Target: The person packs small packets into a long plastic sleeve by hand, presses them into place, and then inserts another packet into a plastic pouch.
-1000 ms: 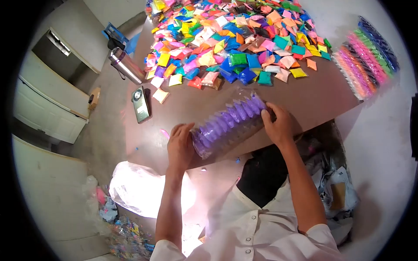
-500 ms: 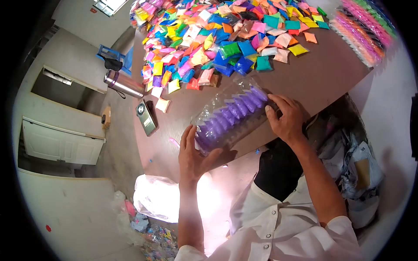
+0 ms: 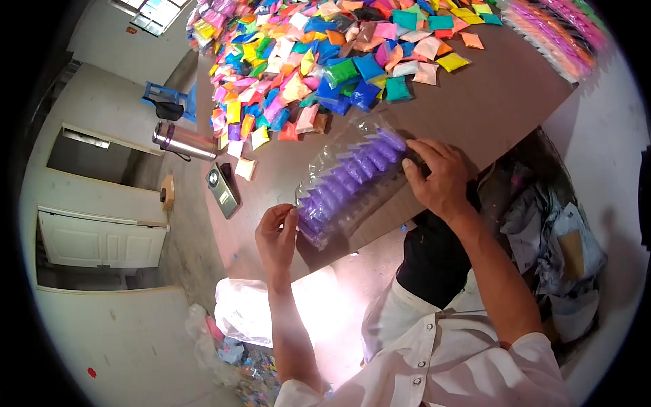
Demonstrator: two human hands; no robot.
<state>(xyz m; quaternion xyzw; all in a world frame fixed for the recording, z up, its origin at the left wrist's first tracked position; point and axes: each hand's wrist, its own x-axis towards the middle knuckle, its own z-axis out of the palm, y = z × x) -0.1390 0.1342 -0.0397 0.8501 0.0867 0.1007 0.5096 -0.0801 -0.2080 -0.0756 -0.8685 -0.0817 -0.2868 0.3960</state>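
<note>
A clear plastic bag with a row of purple packets [image 3: 349, 178] lies slanted near the front edge of the brown table [image 3: 475, 108]. At its right end is my right hand [image 3: 439, 175], thumb and fingers closed on the bag's edge. My left hand [image 3: 277, 237] is at the lower left end, its thumb and fingertips pinched together at the bag's corner. Beyond the bag spreads a large heap of small colourful packets [image 3: 339, 61].
At the left table edge are a steel flask [image 3: 186, 141] and a phone [image 3: 222, 190]. Long bags of pink and orange packets [image 3: 553, 34] lie at the back right. A white plastic bag [image 3: 244, 312] and scraps are below the table.
The view has turned and shifted. My left hand first opened its thumb away from the bag, then closed to a pinch at its corner. My right hand has stayed at the right end.
</note>
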